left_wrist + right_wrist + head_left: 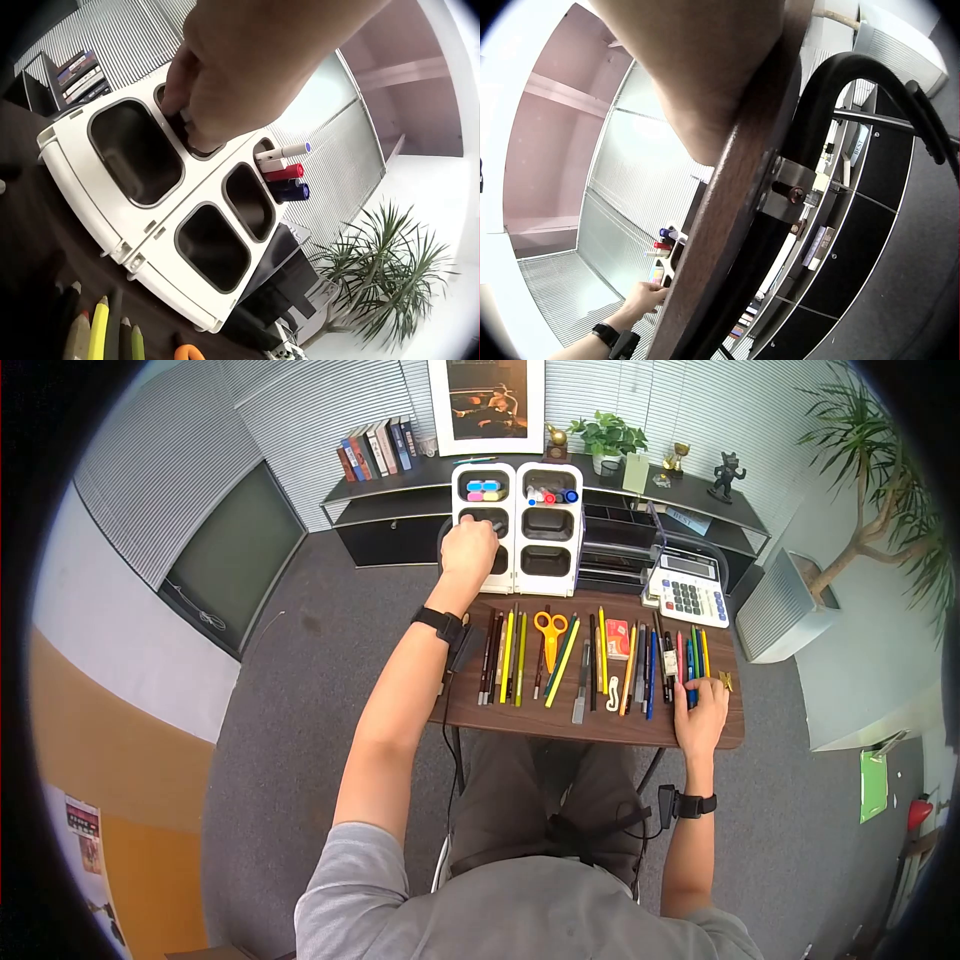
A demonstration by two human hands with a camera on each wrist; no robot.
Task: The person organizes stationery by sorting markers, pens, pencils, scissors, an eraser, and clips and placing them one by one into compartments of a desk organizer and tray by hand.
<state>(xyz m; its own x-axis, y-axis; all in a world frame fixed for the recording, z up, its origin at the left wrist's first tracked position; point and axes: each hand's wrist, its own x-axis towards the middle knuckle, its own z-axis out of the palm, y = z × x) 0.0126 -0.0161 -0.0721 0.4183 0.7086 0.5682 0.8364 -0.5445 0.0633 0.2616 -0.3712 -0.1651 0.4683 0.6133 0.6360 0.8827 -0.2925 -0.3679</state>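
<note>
My left hand (pixel 470 550) reaches down into the middle compartment of the left column of a white organizer (pixel 516 545). Its thumb and fingers pinch a small grey object (pixel 186 115), mostly hidden by the hand, so I cannot tell its kind. At the table's right end, my right hand (pixel 704 712) rests by a row of colored pencils (pixel 692 660), fingers extended and holding nothing. A small gold clip-like thing (pixel 727 681) lies beside those fingers. Highlighters (pixel 485 490) fill the top left compartment, and markers (pixel 550 497) stand in the top right one.
Across the brown table (pixel 640 732) lie several pencils, yellow scissors (pixel 550 635), a red and white box (pixel 618 640) and a cutter-like tool (pixel 581 695). A calculator (pixel 690 598) leans at the back right. Behind stands a black shelf (pixel 400 490) with books (pixel 378 450).
</note>
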